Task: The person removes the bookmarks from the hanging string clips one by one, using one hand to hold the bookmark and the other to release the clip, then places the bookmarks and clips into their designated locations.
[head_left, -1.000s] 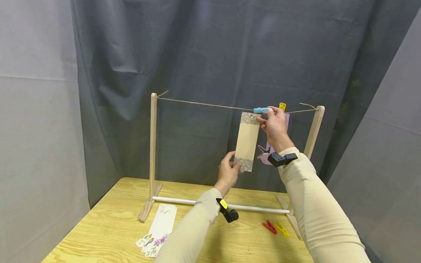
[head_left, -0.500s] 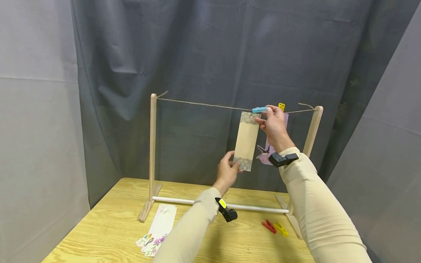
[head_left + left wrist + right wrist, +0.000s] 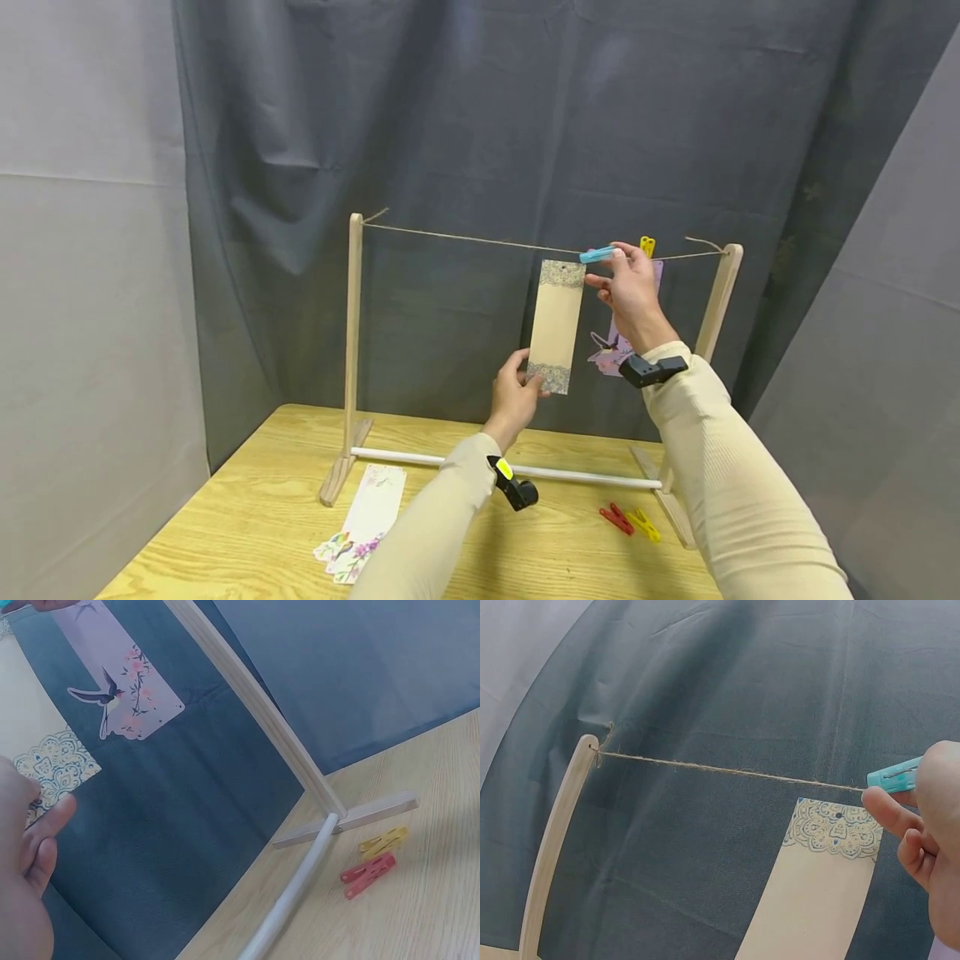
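My left hand (image 3: pixel 514 398) pinches the lower end of a cream bookmark (image 3: pixel 558 325) with blue lace-like bands at both ends. The bookmark stands nearly upright, its punched top edge just below the twine (image 3: pixel 735 772). In my right hand (image 3: pixel 634 287) a blue clothespin (image 3: pixel 597 255) is pinched between thumb and fingers, lying almost level at the twine. Between the clothespin and the bookmark's top a small gap shows in the right wrist view. Behind the right hand a lilac bookmark (image 3: pixel 135 682) with a bird and blossoms hangs from a yellow clothespin (image 3: pixel 647 245).
The twine runs between two wooden posts (image 3: pixel 353 333), joined low down by a white rod (image 3: pixel 585 477). On the table (image 3: pixel 247 517) lie white floral bookmarks (image 3: pixel 371 517) at left. A red clothespin (image 3: pixel 617 519) and another yellow clothespin (image 3: pixel 643 525) lie at right. A dark curtain (image 3: pixel 450 125) hangs behind.
The cream bookmark has shifted slightly left and down with my left hand, away from the right fingers. The blue clothespin has tilted, its left tip lower. The camera view has shifted slightly.
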Demonstrator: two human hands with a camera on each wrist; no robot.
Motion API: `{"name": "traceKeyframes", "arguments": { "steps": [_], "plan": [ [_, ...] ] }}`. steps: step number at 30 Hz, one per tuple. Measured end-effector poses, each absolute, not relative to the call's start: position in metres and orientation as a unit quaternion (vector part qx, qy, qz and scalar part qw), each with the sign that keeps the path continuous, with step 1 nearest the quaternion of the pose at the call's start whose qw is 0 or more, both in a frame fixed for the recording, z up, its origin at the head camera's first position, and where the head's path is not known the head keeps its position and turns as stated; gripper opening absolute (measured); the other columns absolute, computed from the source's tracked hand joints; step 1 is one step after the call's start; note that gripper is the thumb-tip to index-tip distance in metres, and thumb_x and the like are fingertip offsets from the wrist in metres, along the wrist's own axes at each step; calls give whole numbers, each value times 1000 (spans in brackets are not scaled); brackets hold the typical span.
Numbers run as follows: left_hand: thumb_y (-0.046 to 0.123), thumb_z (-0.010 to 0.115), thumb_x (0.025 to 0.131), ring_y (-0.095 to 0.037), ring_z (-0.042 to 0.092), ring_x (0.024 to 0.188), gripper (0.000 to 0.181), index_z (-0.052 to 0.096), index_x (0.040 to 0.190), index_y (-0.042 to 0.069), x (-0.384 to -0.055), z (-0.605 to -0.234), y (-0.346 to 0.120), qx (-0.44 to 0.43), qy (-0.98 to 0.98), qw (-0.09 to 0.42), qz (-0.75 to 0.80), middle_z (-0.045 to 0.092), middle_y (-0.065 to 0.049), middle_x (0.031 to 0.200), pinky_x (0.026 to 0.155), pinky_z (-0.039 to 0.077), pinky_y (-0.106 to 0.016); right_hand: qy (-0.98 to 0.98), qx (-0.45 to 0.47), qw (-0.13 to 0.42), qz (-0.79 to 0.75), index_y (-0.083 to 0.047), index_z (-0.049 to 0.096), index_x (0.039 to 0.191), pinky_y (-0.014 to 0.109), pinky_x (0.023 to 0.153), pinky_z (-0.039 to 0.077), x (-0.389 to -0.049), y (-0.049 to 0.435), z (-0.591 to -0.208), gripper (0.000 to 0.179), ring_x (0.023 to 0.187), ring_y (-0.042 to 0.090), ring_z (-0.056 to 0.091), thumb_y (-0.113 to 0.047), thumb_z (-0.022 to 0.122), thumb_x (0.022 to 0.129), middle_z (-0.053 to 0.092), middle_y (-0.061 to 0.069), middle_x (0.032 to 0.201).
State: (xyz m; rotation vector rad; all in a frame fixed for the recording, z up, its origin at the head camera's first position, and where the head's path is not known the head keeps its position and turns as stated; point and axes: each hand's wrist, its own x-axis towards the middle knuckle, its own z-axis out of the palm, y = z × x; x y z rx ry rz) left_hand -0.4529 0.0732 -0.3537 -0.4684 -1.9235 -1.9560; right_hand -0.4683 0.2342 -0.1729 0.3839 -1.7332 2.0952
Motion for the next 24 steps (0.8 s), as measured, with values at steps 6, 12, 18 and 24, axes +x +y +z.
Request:
{"name": "traceKeyframes", "arguments": {
  "steps": [6, 12, 18, 24],
  "plan": [
    [-3, 62, 100, -37, 75, 83, 46, 59, 142, 14, -454, -358, 74, -167, -680, 172, -693, 74, -12, 87, 79, 60, -42, -618, 146, 192, 748, -8, 30, 154, 16, 54, 43, -466, 236, -176, 45, 70, 10, 69, -27, 34, 113, 48, 21, 152],
    [-2, 62, 101, -35, 75, 84, 47, 58, 144, 16, -453, -359, 72, -169, -684, 167, -690, 74, -12, 89, 77, 59, -38, -624, 144, 194, 743, -12, 30, 155, 17, 55, 43, -464, 237, -180, 45, 71, 10, 69, -29, 34, 113, 49, 18, 152],
    [-2, 63, 100, -22, 75, 76, 47, 58, 143, 16, -453, -358, 69, -170, -688, 173, -684, 73, -9, 87, 72, 58, -35, -621, 150, 193, 745, -10, 27, 157, 17, 54, 43, -463, 238, -182, 48, 71, 10, 70, -29, 34, 113, 48, 19, 153],
    [-1, 62, 101, -18, 75, 75, 46, 58, 144, 15, -453, -358, 67, -171, -693, 174, -679, 73, -8, 87, 70, 56, -33, -619, 148, 196, 746, -10, 28, 157, 17, 53, 43, -466, 238, -183, 48, 70, 9, 70, -29, 34, 113, 48, 19, 153]
  ]
}}
